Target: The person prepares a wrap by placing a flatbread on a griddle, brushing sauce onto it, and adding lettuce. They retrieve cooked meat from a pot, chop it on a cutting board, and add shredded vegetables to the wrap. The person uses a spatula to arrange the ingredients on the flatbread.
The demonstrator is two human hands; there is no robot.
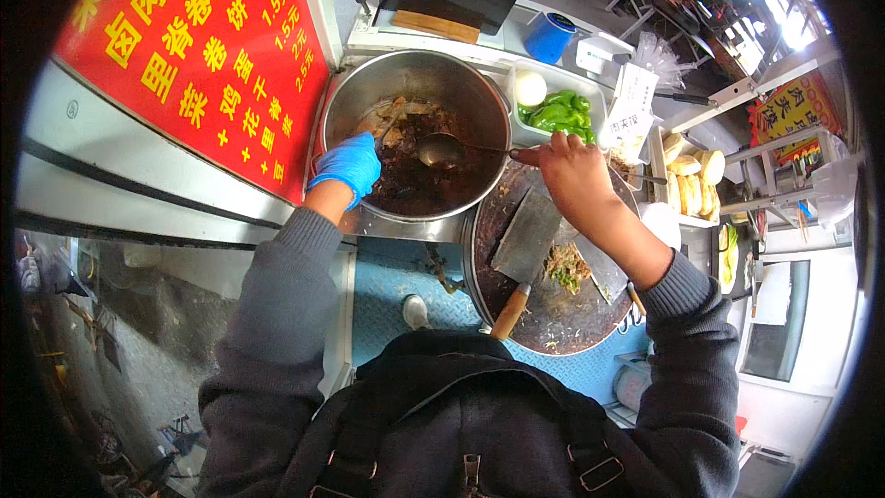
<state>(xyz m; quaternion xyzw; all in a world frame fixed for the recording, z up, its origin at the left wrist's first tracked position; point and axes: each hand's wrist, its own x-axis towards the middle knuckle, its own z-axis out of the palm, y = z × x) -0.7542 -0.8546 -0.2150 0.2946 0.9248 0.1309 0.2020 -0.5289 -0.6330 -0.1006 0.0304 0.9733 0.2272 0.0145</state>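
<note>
The bare right hand [578, 171] closes around the handle of a metal ladle [441, 151], whose round bowl rests over brown, chunky stewed food [403, 177] inside a deep, round stainless-steel pot [484, 101]. The left hand [348, 169], in a blue disposable glove, reaches over the pot's left rim; whether its fingers grip anything, I cannot tell. Below the right hand, a broad, wooden-handled cleaver [530, 235] lies on a round chopping board [572, 332], beside chopped brown-and-green filling [566, 269].
</note>
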